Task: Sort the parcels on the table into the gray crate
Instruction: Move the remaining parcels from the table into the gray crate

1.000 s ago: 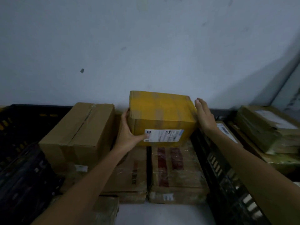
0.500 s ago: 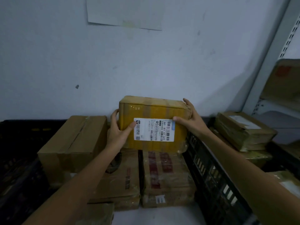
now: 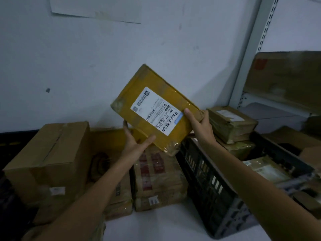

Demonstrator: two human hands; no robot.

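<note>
A yellow taped parcel with a white shipping label is lifted in the air, tilted with its label face toward me. My left hand grips its lower left edge, thumb on the front. My right hand grips its right end, thumb near the label. The gray crate stands just right of centre, below the parcel's right end, with several brown parcels inside it. More parcels lie stacked on the white table under my hands.
A large cardboard box stands at the left, beside a dark crate. Two taped parcels lie in the middle. A metal shelf with a box rises at the right. The wall is close behind.
Both hands lifted the yellow parcel off the stack and tilted it, raising its left end and turning the label face toward me. It has moved slightly right, toward the crate.
</note>
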